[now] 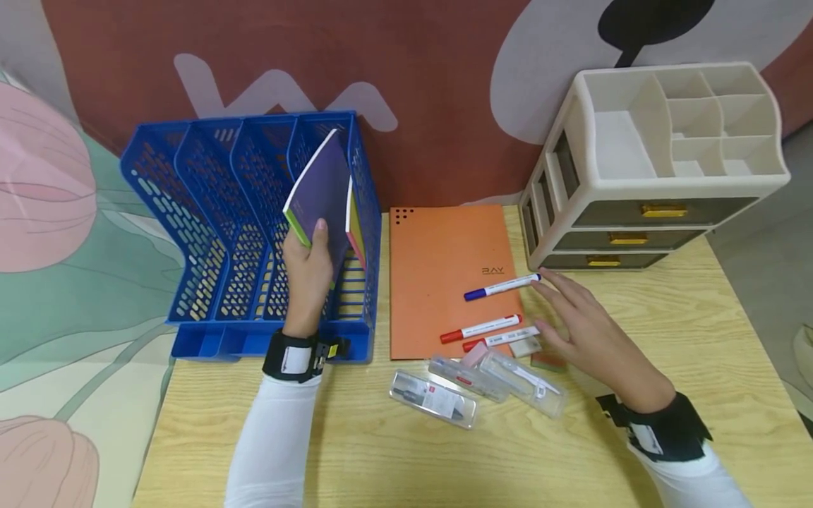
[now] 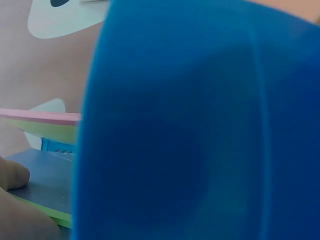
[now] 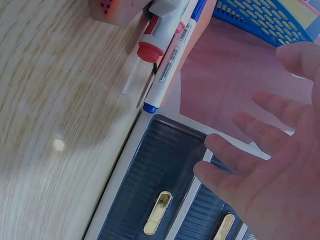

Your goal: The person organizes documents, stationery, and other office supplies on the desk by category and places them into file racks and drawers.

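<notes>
My left hand point(image 1: 309, 275) grips a purple notebook point(image 1: 325, 180) with a green edge, thumb lying on its cover. The notebook stands tilted in the rightmost slot of the blue file rack point(image 1: 371, 282). Beside it in that slot leans a thinner yellow notebook point(image 1: 357, 224) with a pink-red edge. In the left wrist view, the rack's wall point(image 2: 170, 150) hides most of the scene. My right hand point(image 1: 591, 331) hovers with fingers spread, its fingertips right by the end of a blue marker point(image 1: 504, 286). In the right wrist view, nothing shows in the palm point(image 3: 280, 175).
An orange notebook point(image 1: 438, 275) lies right of the rack, with red markers point(image 1: 483, 328) on it. Several clear cases point(image 1: 433, 399) lie in front, by small erasers point(image 1: 524, 346). A white drawer organizer point(image 1: 591, 162) stands at the back right, against a printed cloth point(image 1: 438, 70).
</notes>
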A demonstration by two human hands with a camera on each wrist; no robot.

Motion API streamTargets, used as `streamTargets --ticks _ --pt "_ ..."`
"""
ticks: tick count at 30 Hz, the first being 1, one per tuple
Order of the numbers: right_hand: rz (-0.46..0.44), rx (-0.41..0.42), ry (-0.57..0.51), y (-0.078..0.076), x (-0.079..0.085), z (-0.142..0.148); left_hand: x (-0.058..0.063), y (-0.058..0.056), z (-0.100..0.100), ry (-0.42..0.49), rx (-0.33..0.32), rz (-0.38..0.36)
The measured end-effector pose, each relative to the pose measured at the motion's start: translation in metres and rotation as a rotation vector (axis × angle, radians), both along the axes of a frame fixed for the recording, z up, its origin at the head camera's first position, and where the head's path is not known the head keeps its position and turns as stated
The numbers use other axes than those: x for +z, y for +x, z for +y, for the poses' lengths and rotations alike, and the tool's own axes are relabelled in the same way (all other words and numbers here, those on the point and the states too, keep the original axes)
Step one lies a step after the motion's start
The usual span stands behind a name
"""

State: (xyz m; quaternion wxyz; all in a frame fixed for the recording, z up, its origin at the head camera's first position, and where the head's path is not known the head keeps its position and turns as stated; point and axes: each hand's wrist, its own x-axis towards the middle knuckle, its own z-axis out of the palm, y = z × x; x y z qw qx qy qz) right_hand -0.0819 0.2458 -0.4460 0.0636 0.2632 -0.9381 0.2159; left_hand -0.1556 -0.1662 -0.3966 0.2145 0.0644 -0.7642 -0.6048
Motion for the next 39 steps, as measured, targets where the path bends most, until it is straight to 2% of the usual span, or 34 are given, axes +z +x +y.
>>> streamTargets --ticks 10,18,25,32,37,39 --pt "-0.022 0.002 -0.003 -0.001 0.003 -0.001 -0.001 -0.014 0.003 -0.106 -0.044 -0.026" --pt "-0.011 0.005 0.001 -0.001 0.002 -0.003 -0.008 -0.021 0.0 -0.102 -0.096 -0.077" --pt "-0.033 -0.011 0.019 0.0 0.003 -0.004 -0.016 -0.024 -0.004 -0.1 -0.191 -0.135" --pt "-0.045 -0.013 0.02 0.002 0.004 -0.004 -0.014 -0.02 -0.009 -0.168 -0.335 -0.302" --pt "-0.031 -0.007 0.018 0.003 0.004 -0.004 -0.007 -0.014 -0.014 -0.246 -0.425 -0.416" --pt "-0.022 -0.005 0.017 0.003 0.004 -0.004 -0.004 -0.011 -0.014 -0.283 -0.442 -0.458"
